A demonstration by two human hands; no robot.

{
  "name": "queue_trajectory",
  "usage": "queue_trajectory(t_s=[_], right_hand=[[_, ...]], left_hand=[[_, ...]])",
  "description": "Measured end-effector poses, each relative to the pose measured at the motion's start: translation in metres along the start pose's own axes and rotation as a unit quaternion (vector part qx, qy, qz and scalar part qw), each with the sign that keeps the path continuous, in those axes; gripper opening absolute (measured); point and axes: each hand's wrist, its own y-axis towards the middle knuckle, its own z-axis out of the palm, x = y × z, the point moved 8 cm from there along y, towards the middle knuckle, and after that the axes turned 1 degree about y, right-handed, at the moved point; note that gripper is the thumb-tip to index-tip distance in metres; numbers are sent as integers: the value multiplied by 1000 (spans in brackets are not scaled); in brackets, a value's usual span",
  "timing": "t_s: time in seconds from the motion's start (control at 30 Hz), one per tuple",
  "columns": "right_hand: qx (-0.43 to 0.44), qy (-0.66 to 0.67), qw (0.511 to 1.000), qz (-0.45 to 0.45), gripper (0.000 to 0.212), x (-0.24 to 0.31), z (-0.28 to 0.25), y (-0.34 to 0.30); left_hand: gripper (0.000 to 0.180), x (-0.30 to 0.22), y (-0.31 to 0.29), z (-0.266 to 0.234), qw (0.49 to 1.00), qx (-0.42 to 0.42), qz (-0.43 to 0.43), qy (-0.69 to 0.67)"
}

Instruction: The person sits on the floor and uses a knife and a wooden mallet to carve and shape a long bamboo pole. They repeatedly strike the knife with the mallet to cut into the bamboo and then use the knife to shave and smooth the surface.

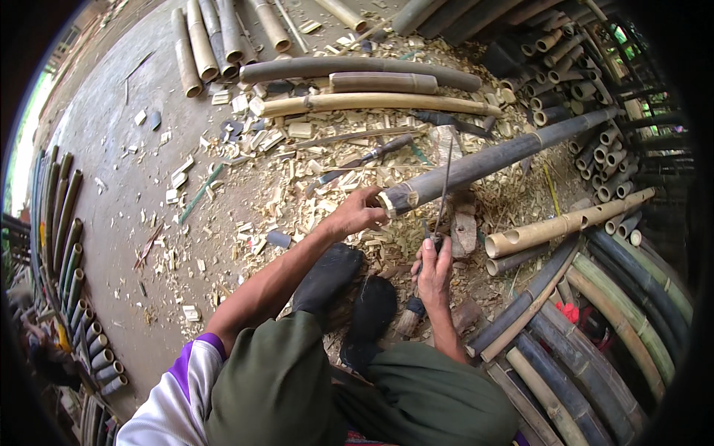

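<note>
A long dark bamboo pole slants from the middle toward the far right, its pale cut end facing me. My left hand is closed around that near end. In my right hand, the fingers are wrapped around the dark handle of a tool with a long, thin, straight blade. The blade points away from me and crosses the pole a little right of the cut end. Whether its edge is toothed is too small to tell. A pale wooden block stands beneath the pole.
Chips and shavings cover the ground around a chisel-like tool. Bamboo lengths lie beyond it; a notched pale bamboo is at right. Bamboo stacks crowd the near right, with more at far right and far left. My dark shoes are close by.
</note>
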Motion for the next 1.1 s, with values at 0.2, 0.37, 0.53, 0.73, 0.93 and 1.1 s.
queue_trajectory(t_s=[0.2,0.37,0.53,0.73,0.93,1.1], right_hand=[[-47,-188,976,-95,43,-11,-6,8],[16,-276,944,-182,36,25,20,1],[-12,-320,940,-119,41,21,12,4],[-24,-340,934,-112,45,31,9,7],[-59,-365,920,-128,43,45,8,2],[-93,-321,934,-122,37,53,-3,2]], left_hand=[[33,-35,10,6,935,-136,136,297],[36,-29,7,10,944,-150,84,281],[29,-24,10,21,949,-173,86,250],[27,-36,10,23,938,-195,111,264],[28,-30,10,26,951,-177,92,236],[24,-42,-2,26,956,-177,92,214]])
